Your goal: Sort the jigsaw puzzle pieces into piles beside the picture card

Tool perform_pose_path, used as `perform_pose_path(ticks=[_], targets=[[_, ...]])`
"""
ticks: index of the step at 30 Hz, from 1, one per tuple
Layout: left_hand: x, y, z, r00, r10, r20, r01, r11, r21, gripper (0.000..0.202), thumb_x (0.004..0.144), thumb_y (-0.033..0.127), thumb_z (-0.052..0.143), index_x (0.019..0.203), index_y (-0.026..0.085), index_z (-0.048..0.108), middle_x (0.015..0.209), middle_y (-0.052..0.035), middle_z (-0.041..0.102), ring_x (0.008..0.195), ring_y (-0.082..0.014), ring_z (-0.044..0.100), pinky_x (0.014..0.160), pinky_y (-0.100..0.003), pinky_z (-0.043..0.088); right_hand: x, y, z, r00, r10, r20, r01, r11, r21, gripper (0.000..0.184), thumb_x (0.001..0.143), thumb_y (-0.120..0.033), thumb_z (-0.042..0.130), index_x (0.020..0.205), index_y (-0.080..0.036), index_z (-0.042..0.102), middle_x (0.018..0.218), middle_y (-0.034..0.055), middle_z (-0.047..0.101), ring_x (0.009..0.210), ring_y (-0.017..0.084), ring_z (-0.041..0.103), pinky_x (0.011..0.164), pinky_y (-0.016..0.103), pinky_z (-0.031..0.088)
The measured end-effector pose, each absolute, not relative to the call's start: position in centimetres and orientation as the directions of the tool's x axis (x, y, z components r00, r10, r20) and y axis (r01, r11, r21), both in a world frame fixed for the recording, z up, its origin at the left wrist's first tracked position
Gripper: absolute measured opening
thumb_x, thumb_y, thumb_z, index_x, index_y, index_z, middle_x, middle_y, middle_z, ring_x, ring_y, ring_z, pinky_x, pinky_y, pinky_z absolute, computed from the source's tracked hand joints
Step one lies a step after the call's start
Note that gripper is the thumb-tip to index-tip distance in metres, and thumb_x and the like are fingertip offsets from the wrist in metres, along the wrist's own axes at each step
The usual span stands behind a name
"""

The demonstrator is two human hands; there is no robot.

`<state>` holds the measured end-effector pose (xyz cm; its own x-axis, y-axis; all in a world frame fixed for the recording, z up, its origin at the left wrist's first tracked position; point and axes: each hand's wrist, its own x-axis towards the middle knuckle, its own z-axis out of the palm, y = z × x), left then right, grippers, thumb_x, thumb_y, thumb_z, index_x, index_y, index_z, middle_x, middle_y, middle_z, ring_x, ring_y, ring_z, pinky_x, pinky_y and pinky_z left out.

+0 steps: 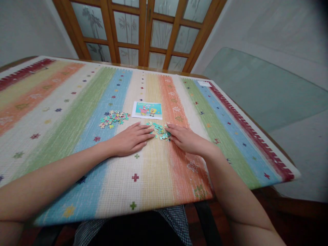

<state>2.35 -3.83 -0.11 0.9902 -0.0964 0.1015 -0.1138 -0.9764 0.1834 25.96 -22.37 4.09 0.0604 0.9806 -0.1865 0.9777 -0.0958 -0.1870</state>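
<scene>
A small heap of teal jigsaw puzzle pieces (159,130) lies on the striped tablecloth between my two hands. My left hand (133,137) rests flat at the heap's left side, fingers stretched out and their tips touching the edge pieces. From the right, my right hand (185,137) reaches in with fingers extended, its tips at the heap's right edge. Just beyond the heap lies a printed picture card (147,110) with cartoon figures on a teal background. Farther left is a second heap of puzzle pieces (114,119) in mixed colours. Neither hand grips anything that I can see.
The table wears a striped tablecloth (102,184) whose near edge hangs close to my lap. A small white paper (204,83) sits at the far right corner. Wooden doors with glass panes (128,32) stand behind the table, and a pale greenish panel (251,85) is at the right.
</scene>
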Motion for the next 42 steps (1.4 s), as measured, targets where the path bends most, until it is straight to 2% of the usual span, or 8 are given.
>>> perform_pose_path(ticks=[6, 11, 15, 21, 28, 36, 39, 42], targets=[[2.2, -3.8, -0.2, 0.989, -0.080, 0.126, -0.099, -0.982, 0.158, 0.049, 0.111, 0.038, 0.033, 0.156, 0.025, 0.044, 0.170, -0.0046, 0.036, 0.158, -0.0228, 0.031, 0.132, -0.049, 0.016, 27.3, -22.7, 4.0, 0.095, 0.994, -0.056, 0.977, -0.104, -0.189, 0.052, 0.104, -0.019, 0.036, 0.150, -0.019, 0.058, 0.160, 0.0110, 0.050, 0.150, 0.027, 0.045, 0.125, 0.051, 0.037], [2.2, -3.8, -0.5, 0.992, 0.009, 0.122, -0.010, -0.987, 0.160, 0.054, 0.111, 0.047, 0.032, 0.160, 0.026, 0.039, 0.169, -0.0049, 0.038, 0.157, -0.0259, 0.032, 0.132, -0.050, 0.014, 27.8, -23.2, 3.8, 0.054, 0.995, -0.088, 0.981, -0.069, -0.182, 0.051, 0.105, -0.025, 0.039, 0.154, -0.024, 0.054, 0.166, 0.0094, 0.043, 0.152, 0.028, 0.042, 0.124, 0.052, 0.039], [2.2, -3.8, -0.8, 0.993, 0.032, 0.117, 0.013, -0.987, 0.163, 0.057, 0.111, 0.052, 0.029, 0.161, 0.027, 0.036, 0.168, -0.0045, 0.039, 0.157, -0.0265, 0.032, 0.131, -0.049, 0.015, 26.9, -22.8, 3.6, 0.046, 0.990, -0.130, 0.984, -0.068, -0.168, 0.050, 0.105, -0.028, 0.042, 0.154, -0.030, 0.054, 0.167, 0.0072, 0.041, 0.155, 0.028, 0.037, 0.126, 0.057, 0.032], [2.1, -3.8, -0.6, 0.994, 0.014, 0.108, -0.002, -0.989, 0.148, 0.057, 0.111, 0.050, 0.030, 0.162, 0.025, 0.033, 0.171, -0.0057, 0.033, 0.159, -0.0266, 0.027, 0.131, -0.050, 0.014, 27.0, -22.5, 3.8, 0.122, 0.981, -0.153, 0.979, -0.144, -0.141, 0.053, 0.107, -0.027, 0.035, 0.157, -0.025, 0.049, 0.168, 0.0098, 0.037, 0.156, 0.031, 0.035, 0.125, 0.063, 0.030], [2.1, -3.9, -0.5, 0.992, 0.038, 0.120, 0.020, -0.989, 0.146, 0.056, 0.111, 0.049, 0.032, 0.160, 0.024, 0.035, 0.170, -0.0081, 0.035, 0.159, -0.0270, 0.026, 0.132, -0.050, 0.015, 26.8, -22.6, 3.7, 0.020, 0.991, -0.130, 0.984, -0.043, -0.175, 0.053, 0.104, -0.024, 0.041, 0.155, -0.026, 0.053, 0.168, 0.0088, 0.039, 0.156, 0.028, 0.035, 0.127, 0.056, 0.031], [2.0, -4.1, -0.5, 0.980, 0.141, 0.139, 0.121, -0.982, 0.143, 0.060, 0.108, 0.051, 0.037, 0.159, 0.019, 0.035, 0.169, -0.0130, 0.035, 0.159, -0.0301, 0.027, 0.132, -0.052, 0.013, 25.7, -21.8, 3.2, 0.045, 0.991, -0.123, 0.987, -0.063, -0.147, 0.052, 0.107, -0.046, 0.043, 0.156, -0.029, 0.051, 0.169, 0.0086, 0.037, 0.157, 0.033, 0.033, 0.125, 0.064, 0.028], [1.9, -4.2, -0.6, 0.975, 0.177, 0.131, 0.158, -0.977, 0.142, 0.064, 0.108, 0.052, 0.037, 0.160, 0.015, 0.032, 0.169, -0.0155, 0.035, 0.158, -0.0323, 0.027, 0.131, -0.053, 0.013, 25.7, -21.7, 3.3, 0.079, 0.988, -0.134, 0.985, -0.098, -0.139, 0.052, 0.108, -0.048, 0.042, 0.155, -0.029, 0.052, 0.169, 0.0093, 0.037, 0.157, 0.036, 0.032, 0.124, 0.067, 0.027], [1.9, -4.1, -0.8, 0.966, 0.215, 0.145, 0.191, -0.968, 0.163, 0.066, 0.107, 0.053, 0.036, 0.162, 0.016, 0.027, 0.169, -0.0162, 0.034, 0.157, -0.0333, 0.028, 0.130, -0.054, 0.016, 26.2, -21.7, 3.6, 0.116, 0.983, -0.140, 0.979, -0.137, -0.153, 0.053, 0.108, -0.045, 0.043, 0.158, -0.027, 0.048, 0.169, 0.0101, 0.037, 0.156, 0.034, 0.034, 0.124, 0.065, 0.028]])
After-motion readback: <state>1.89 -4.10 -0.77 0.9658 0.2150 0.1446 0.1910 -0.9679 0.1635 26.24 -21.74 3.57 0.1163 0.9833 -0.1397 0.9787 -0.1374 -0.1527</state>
